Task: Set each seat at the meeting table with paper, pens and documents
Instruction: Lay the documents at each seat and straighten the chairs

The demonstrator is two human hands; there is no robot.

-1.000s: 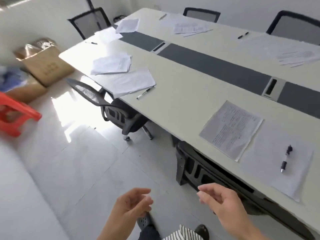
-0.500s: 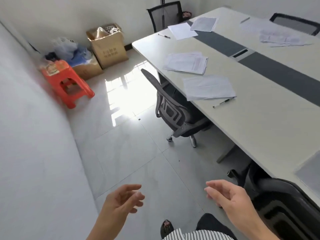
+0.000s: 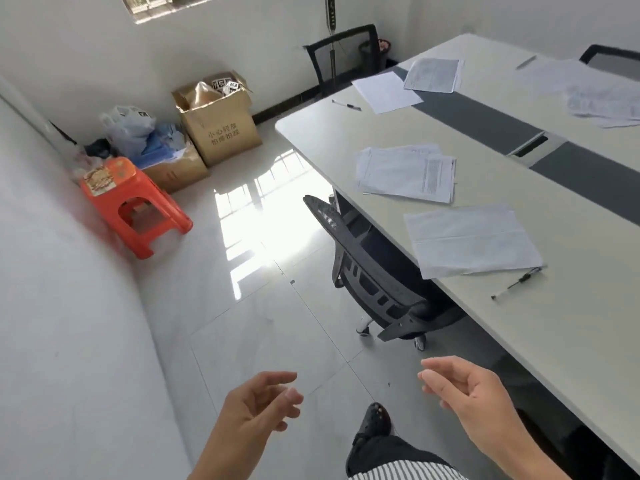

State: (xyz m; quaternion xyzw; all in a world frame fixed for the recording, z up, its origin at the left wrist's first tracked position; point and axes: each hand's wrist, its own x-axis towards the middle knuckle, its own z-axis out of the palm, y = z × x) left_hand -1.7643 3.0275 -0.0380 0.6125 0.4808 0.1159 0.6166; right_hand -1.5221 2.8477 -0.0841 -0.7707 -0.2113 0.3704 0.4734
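The long white meeting table [image 3: 561, 327] with a dark centre strip fills the right side. A stack of printed documents [image 3: 407, 173] and a blank paper stack [image 3: 471, 239] lie near its edge, with a black pen [image 3: 517, 283] beside the paper. At the far end lie a blank sheet [image 3: 384, 91], a printed document [image 3: 433, 74] and another pen [image 3: 346, 105]. More papers [image 3: 602, 98] sit across the table. My left hand [image 3: 258, 408] and my right hand [image 3: 467, 388] hover low over the floor, fingers relaxed, holding nothing.
A black mesh chair [image 3: 377, 275] is tucked under the table edge; another chair [image 3: 343, 53] stands at the far end. An orange stool [image 3: 133, 206], cardboard boxes [image 3: 221, 126] and bags [image 3: 128, 128] fill the far left corner. A white wall runs along the left.
The view has swung left and moved along the table toward its far end; the nearest seat's papers have left the frame. Both hands stay relaxed and hold nothing.
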